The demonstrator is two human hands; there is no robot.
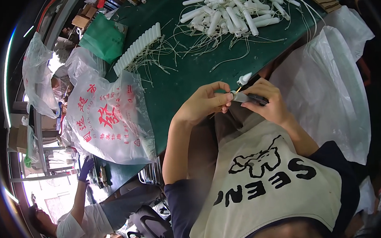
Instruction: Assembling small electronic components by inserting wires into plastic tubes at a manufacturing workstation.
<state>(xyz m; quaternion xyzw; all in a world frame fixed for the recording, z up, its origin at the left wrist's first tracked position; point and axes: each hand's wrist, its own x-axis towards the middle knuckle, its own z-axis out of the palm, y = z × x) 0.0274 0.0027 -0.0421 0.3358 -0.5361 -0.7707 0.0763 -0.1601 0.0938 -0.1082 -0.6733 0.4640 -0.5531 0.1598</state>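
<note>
Over the near table edge, my two hands meet in front of my lap. My left hand (209,101) is closed, thumb and fingers pinching a thin yellowish stick. Beyond the fingertips, a small white piece with a pointed tip (244,79) stands at the stick's upper end. Closed too, my right hand (268,99) grips a flat pale grey piece (241,97) that reaches to the left fingertips. Something dark (258,99) shows under the right fingers; its kind is partly hidden.
White tubes with thin wires (232,14) lie heaped on the green table (176,93). A row of similar tubes (137,48) is at left. Nearby are a printed plastic bag (107,119), a green bag (102,37) and a white sack (324,93). A gloved co-worker (80,213) is at lower left.
</note>
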